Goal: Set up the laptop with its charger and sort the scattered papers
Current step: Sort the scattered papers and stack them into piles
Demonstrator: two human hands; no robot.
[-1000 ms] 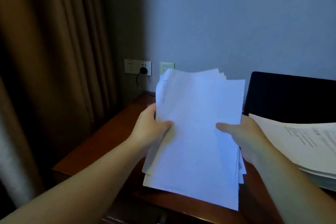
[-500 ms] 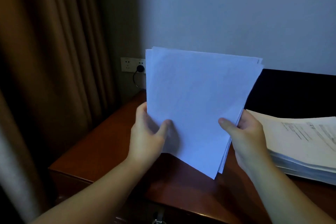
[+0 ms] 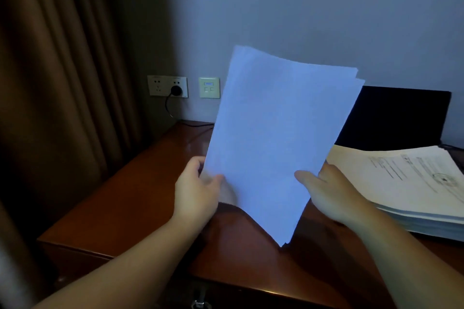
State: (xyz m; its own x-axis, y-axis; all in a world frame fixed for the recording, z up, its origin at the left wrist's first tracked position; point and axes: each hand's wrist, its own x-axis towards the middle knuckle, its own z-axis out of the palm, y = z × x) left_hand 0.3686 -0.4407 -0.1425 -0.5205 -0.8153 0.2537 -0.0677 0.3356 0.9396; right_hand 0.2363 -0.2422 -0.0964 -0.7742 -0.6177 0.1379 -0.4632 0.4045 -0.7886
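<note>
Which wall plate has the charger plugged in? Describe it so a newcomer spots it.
Start at the brown curtain on the left and move right along the wall above the desk. The first plate is the wide double socket, with a black plug in its right half. The smaller square plate beside it has nothing plugged in.

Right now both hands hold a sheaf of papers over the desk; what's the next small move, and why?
Probably lower the sheaf and tap its bottom corner on the desk: its top edges look fanned, and the left hand and right hand already grip both sides.
</note>
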